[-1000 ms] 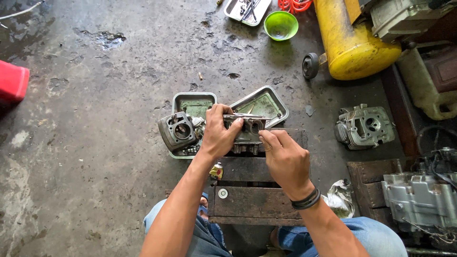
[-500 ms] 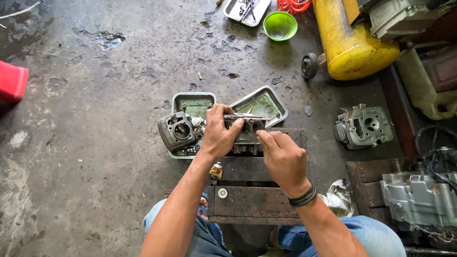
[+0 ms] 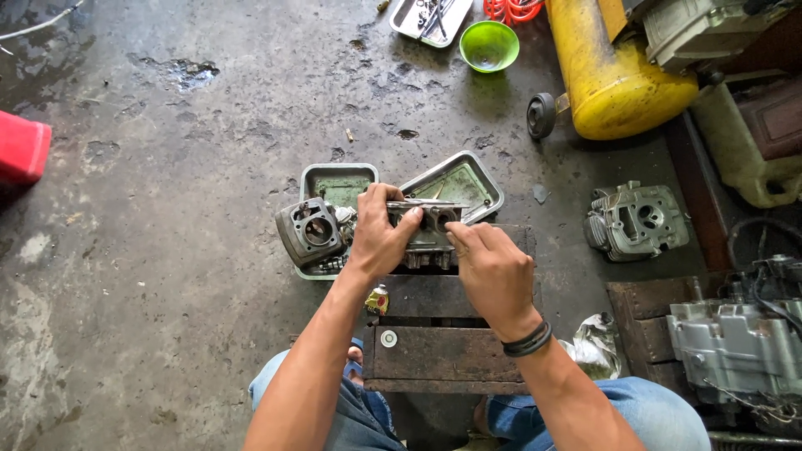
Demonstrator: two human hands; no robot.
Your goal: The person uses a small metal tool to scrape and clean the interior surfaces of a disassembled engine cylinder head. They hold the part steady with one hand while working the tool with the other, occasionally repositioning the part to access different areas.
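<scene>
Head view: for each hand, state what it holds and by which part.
The left hand grips the grey engine part by its left end. The right hand rests fingertips on its right front; a full grip cannot be told.

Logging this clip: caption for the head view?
Both hands, left hand and right hand, grip an engine part over a wooden block.

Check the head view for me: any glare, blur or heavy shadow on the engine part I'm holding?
Head view: sharp overall, even daylight, no motion blur. The engine part is readable between the left hand and right hand, though its bores sit in shadow. Mild sheen on the metal trays and wet floor; edges bend slightly from the wide lens.
</scene>
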